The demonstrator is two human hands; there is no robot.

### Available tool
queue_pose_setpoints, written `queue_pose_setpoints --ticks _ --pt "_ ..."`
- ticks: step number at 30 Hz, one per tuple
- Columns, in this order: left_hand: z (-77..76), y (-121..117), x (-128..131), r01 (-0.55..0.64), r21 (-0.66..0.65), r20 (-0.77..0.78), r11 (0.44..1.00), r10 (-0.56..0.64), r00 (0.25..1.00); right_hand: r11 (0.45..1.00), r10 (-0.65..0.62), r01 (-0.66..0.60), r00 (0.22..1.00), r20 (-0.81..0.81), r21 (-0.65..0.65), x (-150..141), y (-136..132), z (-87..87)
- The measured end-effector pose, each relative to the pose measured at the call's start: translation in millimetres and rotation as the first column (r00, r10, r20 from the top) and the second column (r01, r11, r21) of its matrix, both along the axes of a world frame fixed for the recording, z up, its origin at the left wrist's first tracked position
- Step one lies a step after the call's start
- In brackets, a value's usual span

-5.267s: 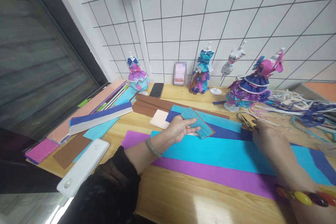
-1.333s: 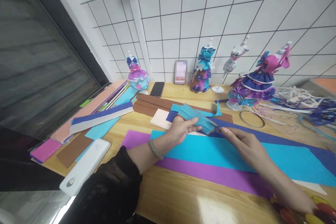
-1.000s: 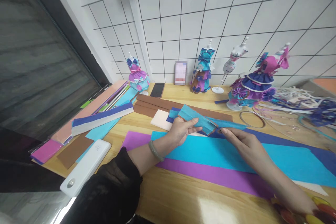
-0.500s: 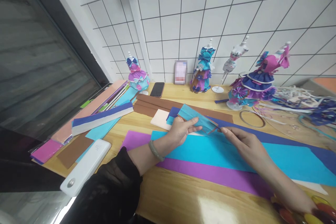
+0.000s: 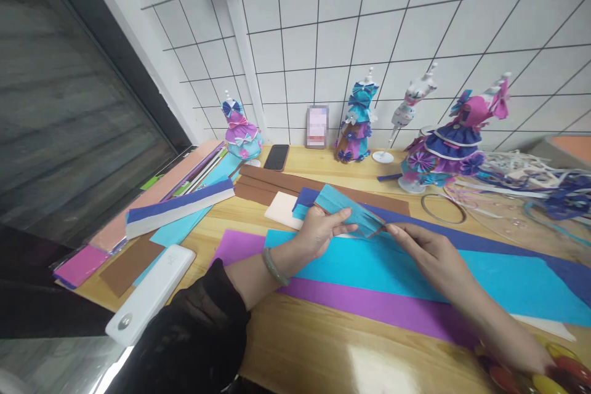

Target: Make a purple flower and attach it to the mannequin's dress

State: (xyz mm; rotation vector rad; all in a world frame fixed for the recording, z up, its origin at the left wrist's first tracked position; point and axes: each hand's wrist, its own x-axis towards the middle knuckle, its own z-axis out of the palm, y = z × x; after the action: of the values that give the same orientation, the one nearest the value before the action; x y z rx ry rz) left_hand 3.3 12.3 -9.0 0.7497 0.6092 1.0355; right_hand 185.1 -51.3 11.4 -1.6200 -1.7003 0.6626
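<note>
My left hand (image 5: pixel 325 231) is closed on a folded blue crepe paper piece (image 5: pixel 337 202), its thumb on top. Brown shows along the paper's edge. At the paper's right corner, my right hand (image 5: pixel 422 246) pinches the brown-edged end between thumb and fingers. Both hands are above a long light-blue paper strip (image 5: pixel 369 268), which lies over a purple strip (image 5: pixel 378 314). A dark-blue strip (image 5: pixel 498 243) lies behind them. Close to my left hand is a pale pink sheet (image 5: pixel 281 209).
Brown strips (image 5: pixel 277 183) lie farther back. Dressed mini mannequins (image 5: pixel 362 126) and a bare mannequin (image 5: pixel 410 104) stand by the tiled wall. A phone (image 5: pixel 277 157), a white device (image 5: pixel 152 292), a ring (image 5: pixel 443 209) and tangled ribbons (image 5: pixel 526 166) are around the table.
The folded blue paper has shifted and tilted slightly in my hands, its right end now a little lower. Both hands keep nearly the same place.
</note>
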Motion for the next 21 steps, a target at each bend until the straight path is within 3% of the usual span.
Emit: queue_pose_setpoints --ticks 21 --pt "4.4 -5.8 1.9 0.020 0.013 0.008 1.000 -0.021 1.000 1.000 -0.009 0.009 1.000 0.019 0.003 1.0 0.8 -2.6"
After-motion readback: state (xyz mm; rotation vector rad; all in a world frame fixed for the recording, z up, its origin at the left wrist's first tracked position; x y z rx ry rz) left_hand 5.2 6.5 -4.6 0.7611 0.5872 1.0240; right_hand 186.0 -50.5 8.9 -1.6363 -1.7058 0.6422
